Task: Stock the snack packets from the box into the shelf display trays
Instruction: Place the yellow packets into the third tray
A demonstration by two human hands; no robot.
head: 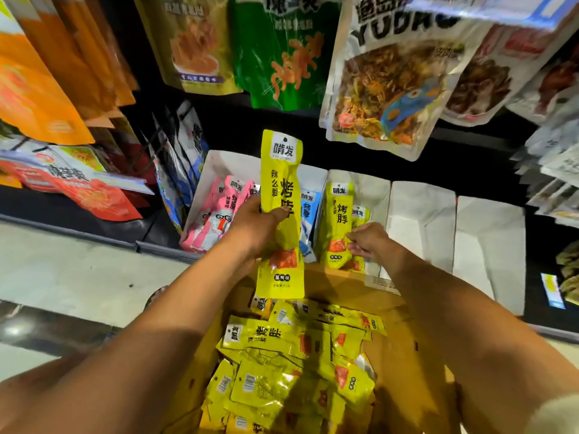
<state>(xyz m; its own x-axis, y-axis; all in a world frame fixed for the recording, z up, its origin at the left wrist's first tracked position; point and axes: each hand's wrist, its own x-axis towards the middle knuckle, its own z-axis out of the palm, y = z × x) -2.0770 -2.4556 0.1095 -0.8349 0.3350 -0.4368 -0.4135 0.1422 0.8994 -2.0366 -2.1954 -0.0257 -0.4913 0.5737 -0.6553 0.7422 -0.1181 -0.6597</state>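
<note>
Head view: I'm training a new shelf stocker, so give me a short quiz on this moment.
1. True or false: the left hand holds a yellow packet upright.
2. Which tray does the right hand reach: A the pink-packet tray, B the blue-packet tray, C the yellow-packet tray?
3. Fill in: the packets seen in the box are ___.
Key: 1 true; 2 C; 3 yellow.

Obs: L arm & R arm bare; L hand, R hand likewise. Near R elbow, pale cream fabric, blurred at edge of view; poss. a sleeve.
</note>
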